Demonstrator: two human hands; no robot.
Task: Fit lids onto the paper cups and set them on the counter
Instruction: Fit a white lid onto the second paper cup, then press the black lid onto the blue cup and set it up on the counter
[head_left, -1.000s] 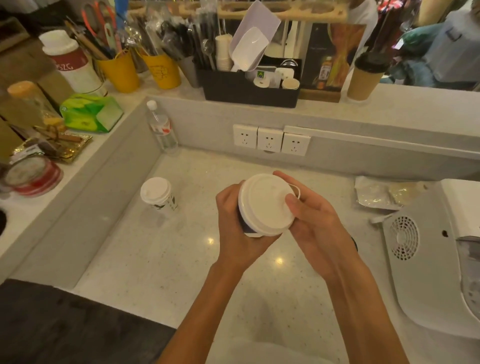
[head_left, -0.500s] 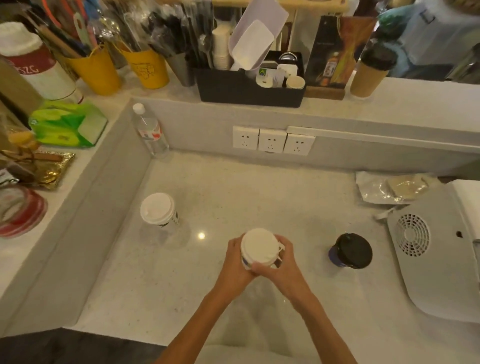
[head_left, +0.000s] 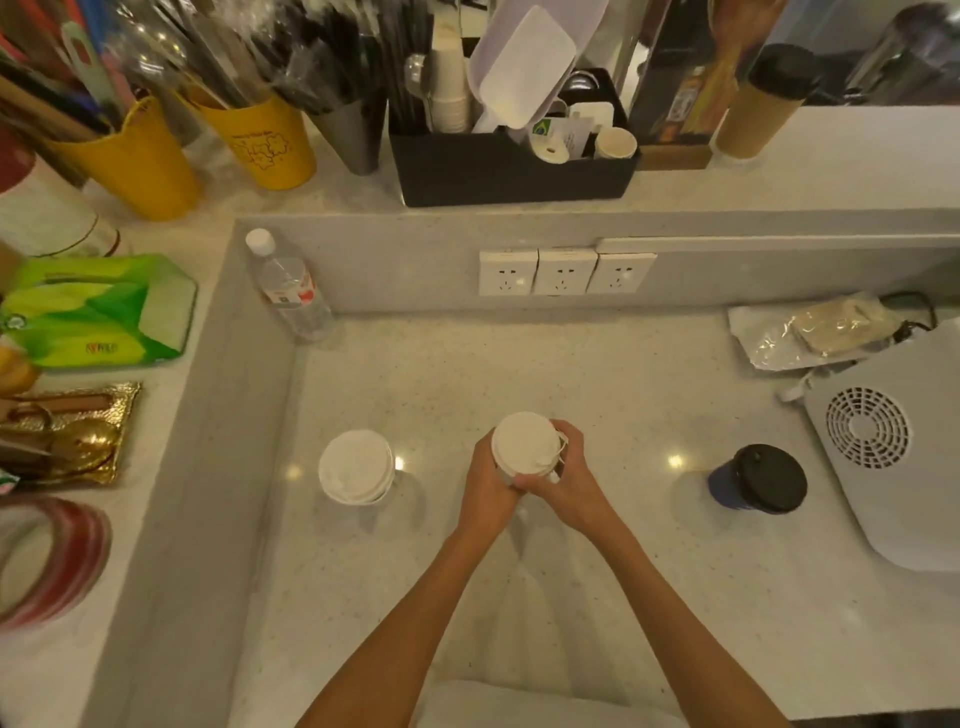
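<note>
A paper cup with a white lid (head_left: 523, 443) is low over the middle of the counter (head_left: 519, 374), and I cannot tell whether its base touches the surface. My left hand (head_left: 487, 491) wraps its left side. My right hand (head_left: 570, 480) grips its right side, fingers curled at the lid's rim. The cup's body is mostly hidden by both hands. Left of it stands a second cup with a white lid (head_left: 356, 466). To the right stands a dark blue cup with a black lid (head_left: 761, 479).
A water bottle (head_left: 288, 286) stands in the back left corner. Three wall sockets (head_left: 566, 271) sit on the back wall. A white appliance with a fan grille (head_left: 893, 441) fills the right side, a plastic-wrapped packet (head_left: 815, 330) behind it. A raised ledge holds yellow cups (head_left: 260, 135) and a black organiser (head_left: 514, 166).
Both hands have lowered the white-lidded cup from close to the camera down toward the counter's middle, still gripping it. The camera view has shifted, bringing the dark blue cup into sight.
</note>
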